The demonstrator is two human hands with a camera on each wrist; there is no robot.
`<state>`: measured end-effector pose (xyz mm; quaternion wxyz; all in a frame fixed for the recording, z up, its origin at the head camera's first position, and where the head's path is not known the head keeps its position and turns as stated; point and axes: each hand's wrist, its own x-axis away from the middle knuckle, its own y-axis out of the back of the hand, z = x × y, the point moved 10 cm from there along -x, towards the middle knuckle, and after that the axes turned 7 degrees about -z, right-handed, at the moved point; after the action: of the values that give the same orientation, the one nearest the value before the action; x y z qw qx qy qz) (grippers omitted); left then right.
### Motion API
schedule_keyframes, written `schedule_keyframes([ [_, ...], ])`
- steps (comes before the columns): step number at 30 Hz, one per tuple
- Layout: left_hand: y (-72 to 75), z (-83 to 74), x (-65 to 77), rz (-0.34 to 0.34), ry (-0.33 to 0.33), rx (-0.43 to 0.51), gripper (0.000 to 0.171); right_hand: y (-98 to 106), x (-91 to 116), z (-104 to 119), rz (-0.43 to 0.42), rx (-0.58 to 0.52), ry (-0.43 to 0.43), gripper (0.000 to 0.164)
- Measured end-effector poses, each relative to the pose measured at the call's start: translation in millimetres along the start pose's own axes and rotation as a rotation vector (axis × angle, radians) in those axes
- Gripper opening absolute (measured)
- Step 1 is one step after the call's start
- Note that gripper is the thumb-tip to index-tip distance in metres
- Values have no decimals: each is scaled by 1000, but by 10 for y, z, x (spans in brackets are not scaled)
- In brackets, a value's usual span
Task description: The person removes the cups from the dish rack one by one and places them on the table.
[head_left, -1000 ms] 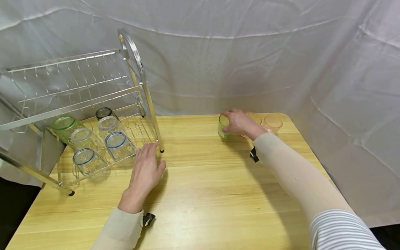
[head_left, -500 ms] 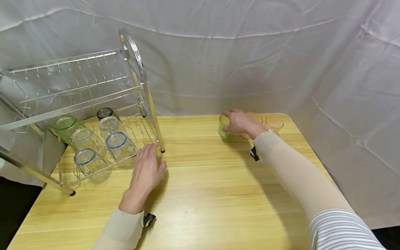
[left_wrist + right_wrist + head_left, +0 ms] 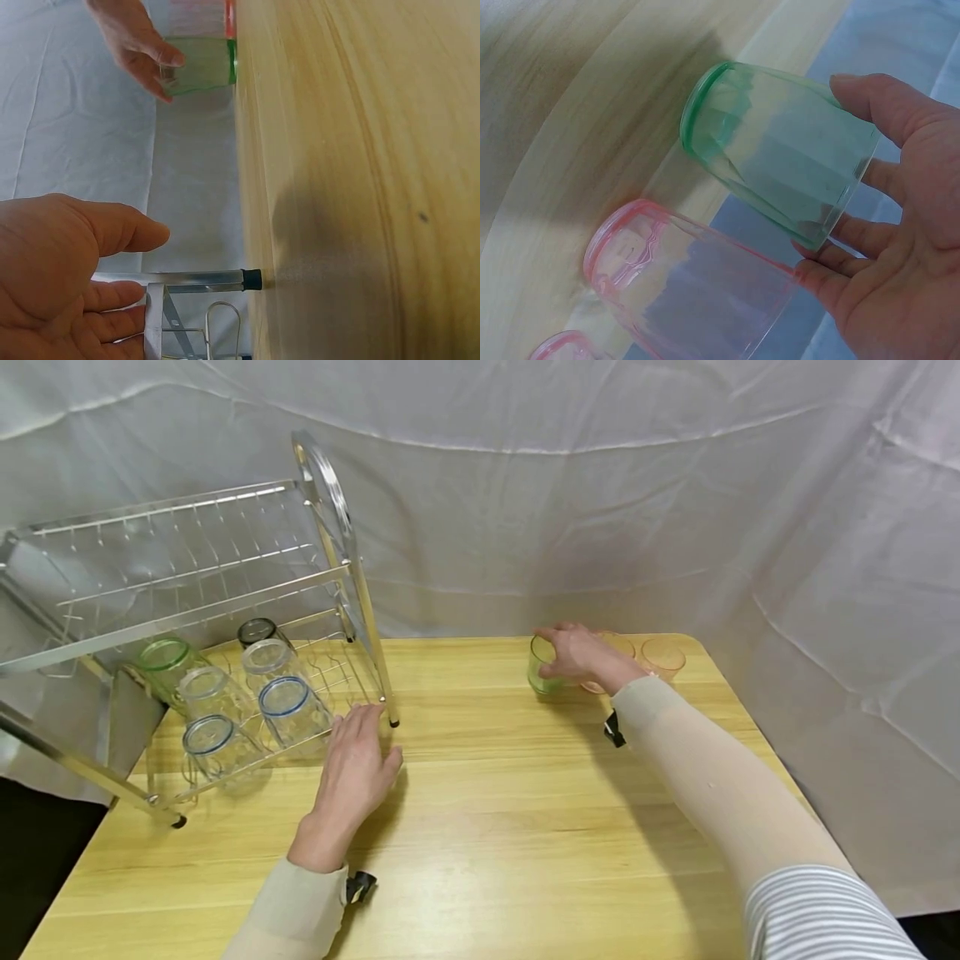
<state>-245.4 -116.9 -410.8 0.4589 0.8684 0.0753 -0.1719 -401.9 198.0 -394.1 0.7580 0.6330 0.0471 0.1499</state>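
Observation:
My right hand [image 3: 587, 656] holds a green-tinted clear glass [image 3: 541, 675] near its upper rim, thumb on one side and fingers on the other. The glass's thick green base meets the tabletop in the right wrist view. Beside it stands a pink glass [image 3: 694, 281], close against my fingertips and partly covered by the hand in the head view. A second pinkish glass [image 3: 663, 653] is farther right. My left hand [image 3: 351, 777] rests with extended fingers at the lower front rail of a metal dish rack [image 3: 367, 643], thumb apart, gripping nothing.
Several upturned glasses stand on the rack's lower tier, among them a blue-rimmed glass [image 3: 283, 697], a green glass [image 3: 165, 653] and a dark-rimmed glass [image 3: 257, 630]. The upper tier [image 3: 195, 564] overhangs them. A grey-white curtain [image 3: 480, 527] hangs behind the wooden table [image 3: 480, 827].
The head view has shifted slightly, so everything sits a little farther right. Both hands and the green glass keep their places relative to the table.

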Motion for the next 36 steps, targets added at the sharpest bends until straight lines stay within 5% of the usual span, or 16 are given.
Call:
schedule_keyframes([
  [11,-1,-61,-36,58,-8,-24,65,23,31,-45,-11,-16,-5,85],
  [17,113,-65,-90,102,28,13,62,16,21,-36,-12,-19,-11,86],
  [22,369,-73,-207,70,26,15,56,11,23,-21,-16,-25,-18,87],
  [30,987,57,-510,15,26,-90,56,-1,-4,18,-8,-8,-7,87],
  [36,1111,309,-622,134,94,-166,68,0,-5,21,-8,-15,-14,87],
])
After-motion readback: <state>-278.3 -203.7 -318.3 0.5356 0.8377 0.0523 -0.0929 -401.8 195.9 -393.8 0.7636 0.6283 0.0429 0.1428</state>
